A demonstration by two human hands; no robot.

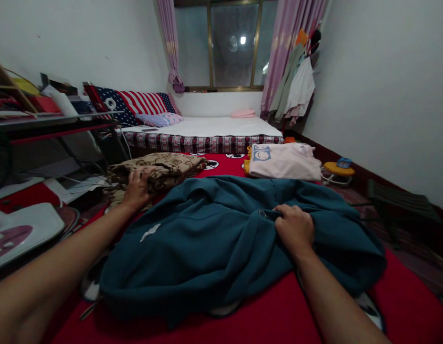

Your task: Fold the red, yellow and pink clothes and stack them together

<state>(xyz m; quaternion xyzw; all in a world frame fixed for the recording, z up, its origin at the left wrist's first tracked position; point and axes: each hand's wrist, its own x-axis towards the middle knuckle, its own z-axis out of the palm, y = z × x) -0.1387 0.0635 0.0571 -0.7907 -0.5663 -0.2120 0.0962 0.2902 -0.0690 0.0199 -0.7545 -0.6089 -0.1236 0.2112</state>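
Note:
A large teal garment (207,229) lies spread and wrinkled across the red cover in front of me. It has a small white mark at its left side and a round metal eyelet near the middle. My right hand (295,227) is closed on its fabric just beside the eyelet, fingertips partly hidden. My left hand (137,188) rests on a brown patterned garment (167,167), bundled behind the teal one at the left; its fingers look spread over the cloth. What the brown bundle is exactly cannot be made out.
A folded pale pink garment (284,161) lies behind at the right on the red cover (279,306). Beyond stands a bed (207,126). Left are a cluttered desk (57,122) and a white stool seat (24,234). Right stand a yellow stool (338,168) and a dark folding stool (400,198).

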